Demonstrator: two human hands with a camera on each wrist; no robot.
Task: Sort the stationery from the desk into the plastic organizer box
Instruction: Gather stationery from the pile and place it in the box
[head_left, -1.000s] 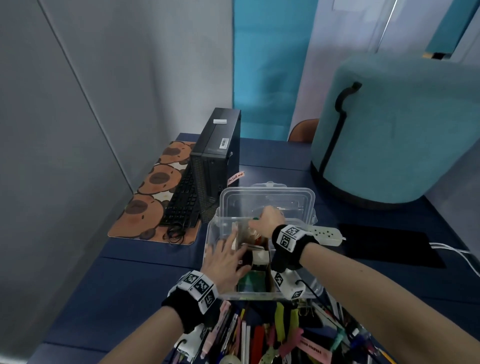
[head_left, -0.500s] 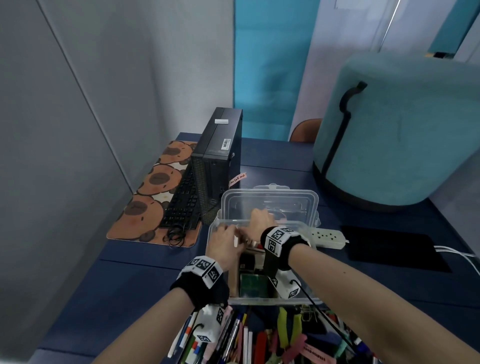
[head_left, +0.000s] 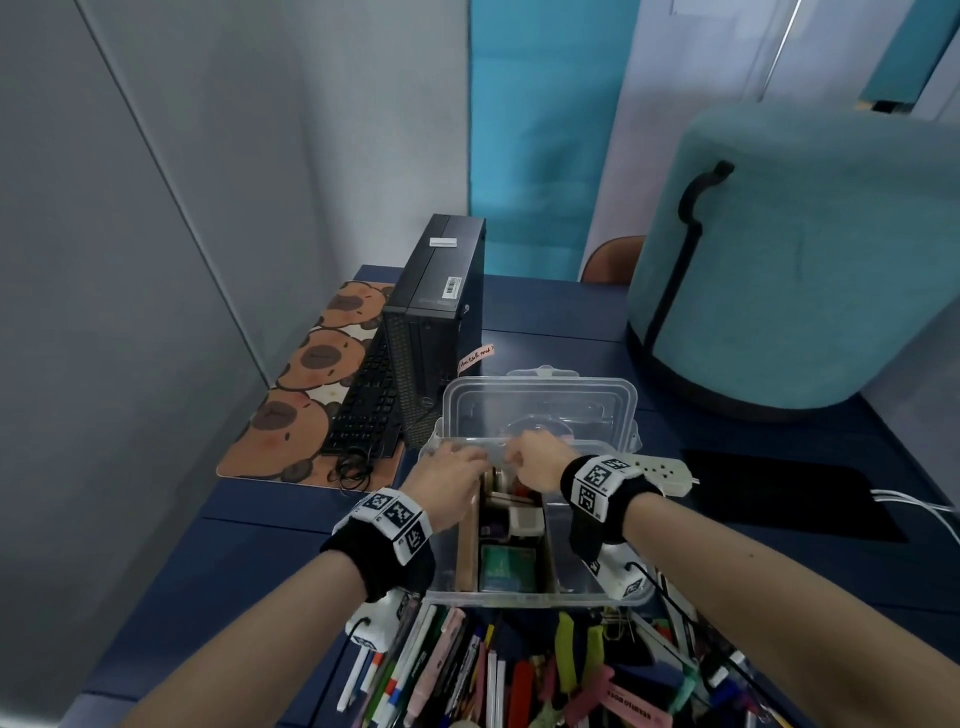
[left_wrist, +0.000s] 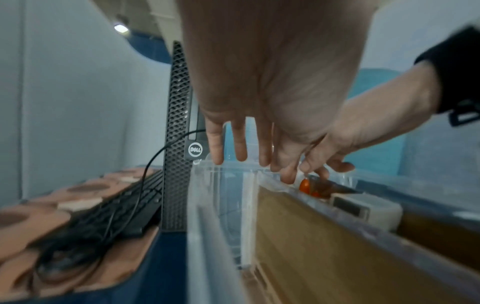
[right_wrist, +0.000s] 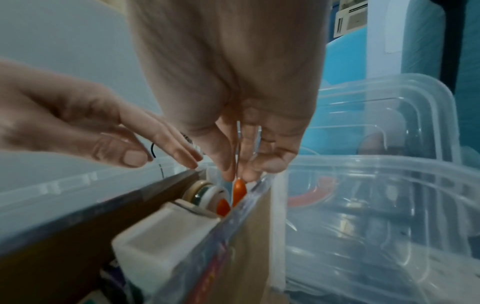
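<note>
A dark blue bench (head_left: 545, 312) carries everything. The biggest thing on it is a teal round upholstered seat (head_left: 810, 270) at two o'clock, then a black computer tower (head_left: 434, 312) standing upright at eleven o'clock with a black keyboard (head_left: 363, 405) leaning against its left side on a capybara-print mat (head_left: 291, 415).

At the centre sits the clear plastic organizer box (head_left: 519, 597), split lengthwise by brown cardboard dividers (left_wrist: 337, 246); its clear lid (head_left: 540, 410) lies just behind it at twelve o'clock. A white power strip (head_left: 660, 467) lies at three o'clock of the box. The heap of loose stationery (head_left: 519, 675), pens and markers among it, lies at six o'clock, touching the box's near wall.

Inside the middle compartment lie a white blocky item (right_wrist: 166, 232) and, beyond it, a roll of tape (right_wrist: 205, 193).

The left hand (head_left: 447, 478) hovers over the box's far left edge, its fingers (left_wrist: 240, 144) straight and spread, holding nothing. The right hand (head_left: 535, 462) reaches into the far end of the middle compartment; its thumb and fingers (right_wrist: 221, 158) pinch narrowly on a small orange piece (right_wrist: 239, 190), which hangs just above the tape beside the right divider. What that piece is cannot be told.
</note>
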